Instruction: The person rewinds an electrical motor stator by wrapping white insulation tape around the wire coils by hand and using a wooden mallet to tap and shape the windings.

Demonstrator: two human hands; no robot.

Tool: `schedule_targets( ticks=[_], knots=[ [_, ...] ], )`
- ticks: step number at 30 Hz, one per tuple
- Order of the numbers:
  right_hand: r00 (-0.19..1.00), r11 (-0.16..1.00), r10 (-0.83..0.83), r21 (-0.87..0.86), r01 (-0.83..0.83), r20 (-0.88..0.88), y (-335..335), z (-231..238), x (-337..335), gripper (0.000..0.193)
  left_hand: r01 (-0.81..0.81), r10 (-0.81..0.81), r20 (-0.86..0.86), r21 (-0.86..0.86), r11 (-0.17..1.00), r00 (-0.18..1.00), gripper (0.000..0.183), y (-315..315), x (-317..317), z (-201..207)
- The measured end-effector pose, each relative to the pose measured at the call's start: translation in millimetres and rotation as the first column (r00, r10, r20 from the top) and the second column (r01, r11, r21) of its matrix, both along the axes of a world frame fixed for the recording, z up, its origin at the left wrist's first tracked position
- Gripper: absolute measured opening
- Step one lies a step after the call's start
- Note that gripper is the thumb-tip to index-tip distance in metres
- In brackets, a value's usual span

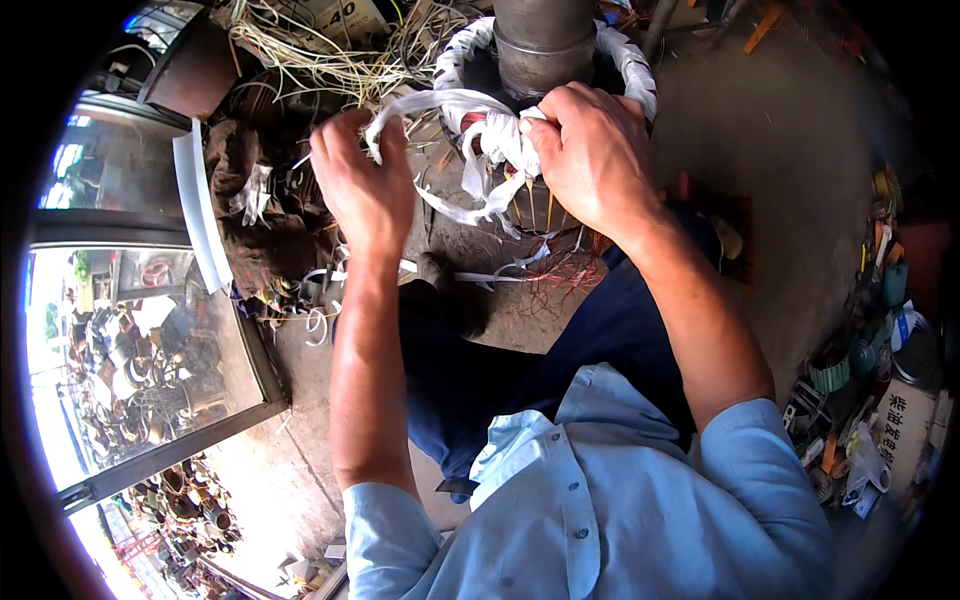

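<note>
A ring-shaped wire coil (637,75), bound in white cloth tape, surrounds the foot of a grey metal cylinder (545,45). My left hand (360,180) is closed on a loop of white tape (440,99) to the left of the coil. The loop arches across to the coil's near side. There my right hand (595,155) grips the wrapped part, its thumb pressed on the bunched tape. Loose tape ends dangle below the coil. Reddish wire shows through beside the wrapping, and several thin yellowish tips point down under it. My right fingertips are partly hidden.
Tangled pale cables (300,50) lie at the far left, above a dark cloth heap (255,225). A framed glass panel (160,350) stands at the left. Fine red wires (560,285) lie on the floor between my legs. Tools and a cardboard box (905,430) crowd the right edge.
</note>
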State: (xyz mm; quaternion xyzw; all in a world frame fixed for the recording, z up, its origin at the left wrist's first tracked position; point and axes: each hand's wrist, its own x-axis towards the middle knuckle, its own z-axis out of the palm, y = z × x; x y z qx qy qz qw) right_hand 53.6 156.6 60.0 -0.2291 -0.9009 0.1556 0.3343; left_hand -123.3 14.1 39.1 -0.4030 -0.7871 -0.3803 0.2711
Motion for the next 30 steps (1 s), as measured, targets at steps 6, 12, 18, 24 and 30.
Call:
schedule_targets(
  ticks=[6, 12, 18, 24, 30],
  knots=[
    [1.0, 0.999, -0.016, -0.047, 0.017, 0.011, 1, 4, 2, 0.019, 0.249, -0.189, 0.393, -0.108, 0.962, 0.9, 0.049, -2, 107, -45],
    [0.999, 0.994, -0.005, -0.113, 0.009, 0.04, -2, 4, -2, 0.019, 0.372, -0.142, 0.686, -0.2, 0.906, 0.714, 0.03, -6, 105, -56],
    [0.999, 0.99, -0.043, -0.13, 0.046, 0.031, -2, 4, -1, 0.016, 0.533, -0.578, 0.6, 0.278, 0.799, 0.553, 0.028, -32, 111, -37],
    [0.999, 0.994, -0.05, -0.1, 0.048, -0.021, -3, -1, -5, 0.014, 0.467, -0.886, 0.458, 0.77, 0.435, 0.071, 0.034, -30, 114, -28],
    [0.997, 0.995, 0.06, 0.077, -0.056, -0.055, 3, -5, 4, 0.015, 0.326, -0.788, 0.614, 0.739, 0.59, 0.036, 0.05, -40, 123, -46]
  ],
)
